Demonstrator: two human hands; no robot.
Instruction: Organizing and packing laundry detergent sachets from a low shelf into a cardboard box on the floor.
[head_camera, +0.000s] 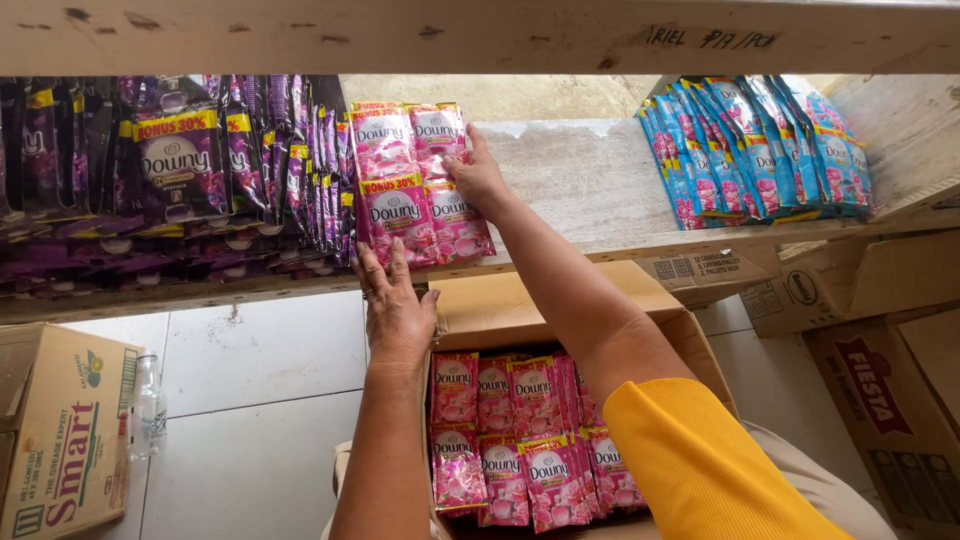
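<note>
A stack of pink sachet strips (415, 180) lies on the wooden shelf (590, 180), pushed against rows of dark purple sachets (180, 160). My right hand (478, 178), on a yellow-sleeved arm, presses flat on the right side of the pink stack. At the stack's near edge, by the shelf front, rests my left hand (396, 305), its fingers touching the lowest sachets. Below the shelf an open cardboard box (520, 305) holds several more pink sachet strips (515, 440).
Blue sachet strips (760, 150) stand in a row at the shelf's right end. More cardboard boxes (870, 350) sit at the lower right, another box (60, 440) and a plastic bottle (148, 405) at the lower left on the white tiled floor (260, 400).
</note>
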